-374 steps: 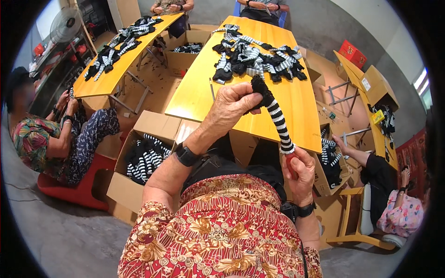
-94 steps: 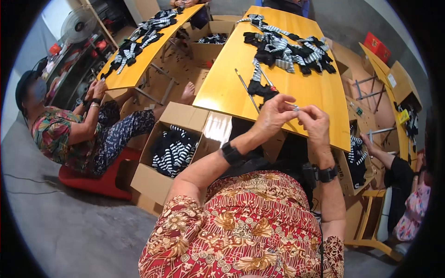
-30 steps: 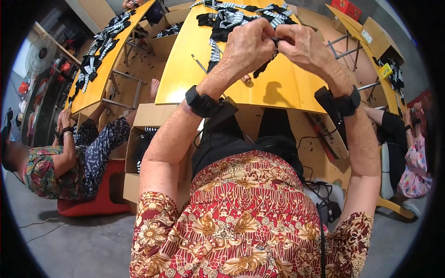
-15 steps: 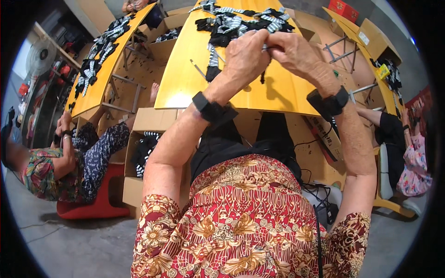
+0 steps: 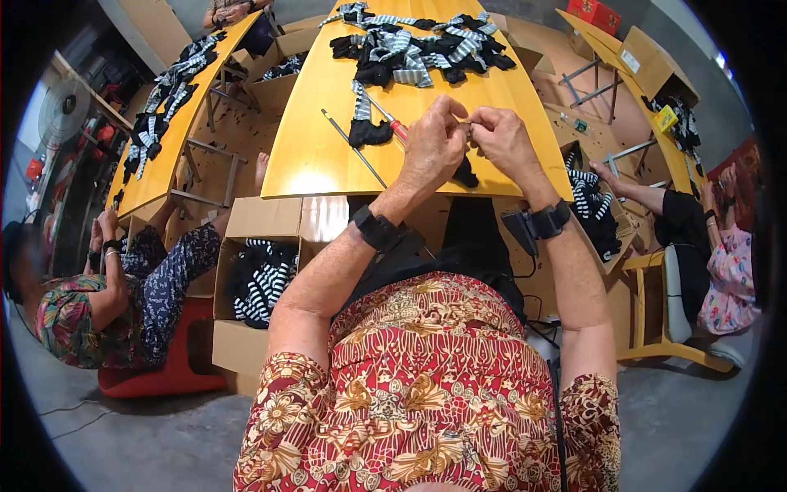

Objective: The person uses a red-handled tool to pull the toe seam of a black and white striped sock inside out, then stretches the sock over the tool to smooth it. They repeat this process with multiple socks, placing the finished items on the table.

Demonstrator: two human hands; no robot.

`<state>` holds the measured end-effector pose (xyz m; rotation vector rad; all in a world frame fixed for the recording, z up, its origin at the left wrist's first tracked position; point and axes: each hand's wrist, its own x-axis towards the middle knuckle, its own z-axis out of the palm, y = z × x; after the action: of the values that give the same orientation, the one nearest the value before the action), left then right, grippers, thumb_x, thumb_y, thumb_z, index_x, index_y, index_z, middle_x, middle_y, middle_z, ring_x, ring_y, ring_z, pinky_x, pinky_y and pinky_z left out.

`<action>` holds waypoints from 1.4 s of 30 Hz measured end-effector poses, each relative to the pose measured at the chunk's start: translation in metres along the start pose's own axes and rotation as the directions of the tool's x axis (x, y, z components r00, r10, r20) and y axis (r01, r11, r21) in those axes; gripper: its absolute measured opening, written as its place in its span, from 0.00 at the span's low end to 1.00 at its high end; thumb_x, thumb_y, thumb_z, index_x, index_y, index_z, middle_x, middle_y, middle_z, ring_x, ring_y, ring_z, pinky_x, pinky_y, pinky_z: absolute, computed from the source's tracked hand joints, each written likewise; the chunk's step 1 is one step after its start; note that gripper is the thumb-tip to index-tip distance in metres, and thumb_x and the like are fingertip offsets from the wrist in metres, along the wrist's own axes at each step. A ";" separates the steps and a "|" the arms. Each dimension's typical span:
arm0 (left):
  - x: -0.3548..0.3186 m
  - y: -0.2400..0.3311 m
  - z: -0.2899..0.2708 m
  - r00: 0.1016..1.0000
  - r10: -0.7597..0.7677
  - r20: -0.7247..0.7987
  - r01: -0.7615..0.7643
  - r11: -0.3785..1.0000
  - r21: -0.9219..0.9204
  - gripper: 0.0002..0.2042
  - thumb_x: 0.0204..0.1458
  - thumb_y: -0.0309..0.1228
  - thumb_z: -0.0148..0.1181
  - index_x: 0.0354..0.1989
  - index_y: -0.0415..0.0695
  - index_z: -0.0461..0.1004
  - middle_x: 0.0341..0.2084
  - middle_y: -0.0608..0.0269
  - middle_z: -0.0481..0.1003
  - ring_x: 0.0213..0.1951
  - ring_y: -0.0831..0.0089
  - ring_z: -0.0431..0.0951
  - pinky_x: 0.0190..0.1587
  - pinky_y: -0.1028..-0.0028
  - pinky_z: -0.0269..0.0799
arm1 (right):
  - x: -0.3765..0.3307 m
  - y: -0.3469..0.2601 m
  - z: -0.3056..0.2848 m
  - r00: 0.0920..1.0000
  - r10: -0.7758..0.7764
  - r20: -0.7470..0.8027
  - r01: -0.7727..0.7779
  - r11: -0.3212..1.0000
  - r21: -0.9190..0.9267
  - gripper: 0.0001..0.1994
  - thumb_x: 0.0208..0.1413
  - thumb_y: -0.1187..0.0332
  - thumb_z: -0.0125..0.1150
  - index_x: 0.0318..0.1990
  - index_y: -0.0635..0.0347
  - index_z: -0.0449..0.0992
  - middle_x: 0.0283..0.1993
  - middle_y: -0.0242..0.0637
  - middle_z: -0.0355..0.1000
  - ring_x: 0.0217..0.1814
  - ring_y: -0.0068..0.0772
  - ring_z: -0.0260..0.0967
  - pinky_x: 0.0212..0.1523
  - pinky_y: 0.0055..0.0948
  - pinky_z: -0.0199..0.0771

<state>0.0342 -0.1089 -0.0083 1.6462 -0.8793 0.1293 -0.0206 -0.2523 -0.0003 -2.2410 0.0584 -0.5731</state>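
Note:
Both my hands are pinched close together above the near edge of the yellow table [image 5: 311,168]. My left hand [image 5: 433,141] and my right hand [image 5: 504,146] grip a dark knitted sock [image 5: 466,174], whose black end hangs below the fingers. Most of it is hidden by my hands. Left of my left hand, a grey-striped sock [image 5: 362,105] with a black end lies flat. A tool with a red handle [image 5: 399,129] and a thin metal rod [image 5: 352,148] rest beside it. Farther back spreads a pile of striped and black socks [image 5: 418,53].
Cardboard boxes of striped socks stand on the floor, one at my left [image 5: 225,310] and one at my right [image 5: 619,238]. Co-workers sit on both sides, near a left table [image 5: 184,123] and a right table [image 5: 611,61] bearing more socks.
Both hands have come down and nearer to me, still together with the sock between them. The pile, the red-handled tool and the box at right now show more fully.

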 end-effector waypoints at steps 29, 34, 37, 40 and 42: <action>-0.014 -0.019 -0.026 0.940 -0.298 0.164 0.338 0.866 -0.368 0.08 0.52 0.27 0.54 0.36 0.35 0.76 0.22 0.67 0.74 0.22 0.83 0.72 0.27 0.83 0.68 | -0.026 -0.032 0.011 0.964 0.174 0.203 -0.262 0.770 0.582 0.06 0.53 0.68 0.62 0.30 0.61 0.75 0.24 0.23 0.68 0.24 0.16 0.63 0.26 0.19 0.65; -0.014 -0.026 -0.020 0.972 -0.199 0.127 0.226 0.941 -0.253 0.08 0.54 0.30 0.56 0.36 0.37 0.76 0.23 0.70 0.74 0.26 0.84 0.71 0.29 0.83 0.66 | -0.021 -0.024 0.012 0.993 0.068 -0.100 -0.069 0.998 0.003 0.07 0.45 0.69 0.62 0.24 0.62 0.72 0.23 0.33 0.69 0.25 0.26 0.67 0.28 0.28 0.68; -0.017 -0.031 -0.017 0.964 -0.205 0.168 0.254 0.894 -0.370 0.08 0.55 0.32 0.57 0.36 0.40 0.76 0.25 0.72 0.73 0.28 0.86 0.70 0.32 0.84 0.64 | -0.018 -0.021 0.017 0.983 0.016 -0.184 -0.048 0.985 -0.166 0.06 0.44 0.70 0.61 0.24 0.63 0.72 0.25 0.39 0.71 0.27 0.31 0.69 0.29 0.29 0.69; -0.023 -0.031 -0.021 0.893 -0.307 0.328 0.440 0.746 -0.500 0.08 0.56 0.35 0.57 0.34 0.43 0.75 0.26 0.73 0.73 0.30 0.88 0.69 0.33 0.85 0.62 | -0.017 -0.016 0.019 0.985 -0.007 -0.172 -0.017 0.990 -0.141 0.04 0.45 0.71 0.59 0.27 0.62 0.74 0.27 0.42 0.71 0.27 0.34 0.70 0.31 0.30 0.70; -0.025 -0.030 -0.023 0.852 -0.338 0.401 0.516 0.675 -0.527 0.07 0.57 0.36 0.57 0.33 0.45 0.74 0.25 0.73 0.72 0.29 0.88 0.68 0.33 0.85 0.61 | -0.020 -0.010 0.020 0.988 -0.015 -0.151 0.017 1.000 0.016 0.04 0.45 0.72 0.58 0.29 0.62 0.76 0.27 0.41 0.70 0.27 0.34 0.69 0.33 0.30 0.71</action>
<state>0.0427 -0.0766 -0.0392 1.1973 -0.6039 -0.6821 -0.0319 -0.2270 -0.0125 -2.1798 0.1120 -0.7482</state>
